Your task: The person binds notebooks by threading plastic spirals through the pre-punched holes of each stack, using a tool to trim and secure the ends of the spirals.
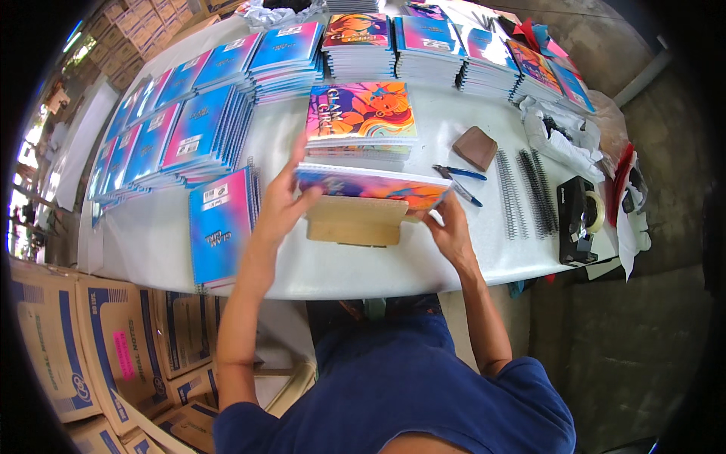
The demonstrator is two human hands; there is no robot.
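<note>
A colourful illustrated notebook [378, 184] stands tipped up on its long edge between my two hands. My left hand [283, 200] is closed on its left end, the thumb on the near face. At its right lower corner my right hand [451, 227] grips it with the fingers curled. Just under the notebook, a tan cardboard piece [354, 227] rests at the table's near side. Right behind is a stack of illustrated notebooks [361, 113] with spiral edges. Left of my left hand lies a short pile of blue and pink spiral notebooks [219, 227].
Stacked notebooks [200, 125] line the table's left and far sides. To the right are a brown pouch-like object [475, 147], pliers [461, 174], loose black wire spirals [537, 193] and a black tape dispenser [578, 219]. Cardboard boxes [121, 340] stand on the floor at lower left.
</note>
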